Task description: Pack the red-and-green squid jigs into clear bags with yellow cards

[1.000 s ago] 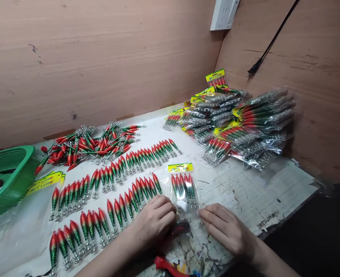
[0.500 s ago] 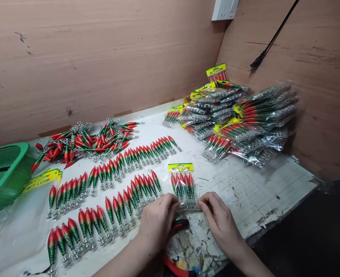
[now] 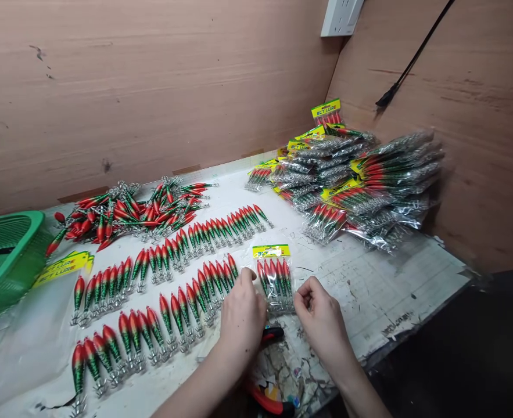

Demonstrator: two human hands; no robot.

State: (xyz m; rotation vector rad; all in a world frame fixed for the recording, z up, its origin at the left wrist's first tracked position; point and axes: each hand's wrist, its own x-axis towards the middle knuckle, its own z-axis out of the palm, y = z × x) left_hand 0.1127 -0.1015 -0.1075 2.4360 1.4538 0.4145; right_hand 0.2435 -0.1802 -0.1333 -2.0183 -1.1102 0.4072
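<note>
Flanking a clear packet (image 3: 276,280) of red-and-green lures, the left hand (image 3: 244,310) and right hand (image 3: 320,309) were curled at its lower sides.
The packet lay on the worktop (image 3: 356,296), its yellow header at the far end. The right hand's thumb and forefinger were drawn together by the lower right corner; whether either hand pinched the plastic could not be told. A red-handled tool (image 3: 267,400) lay nearer, partly hidden by the left wrist. Loose lures (image 3: 178,316) ran leftward in two rows, a heap (image 3: 121,215) behind them, and filled packets (image 3: 356,197) were piled at back right.
</note>
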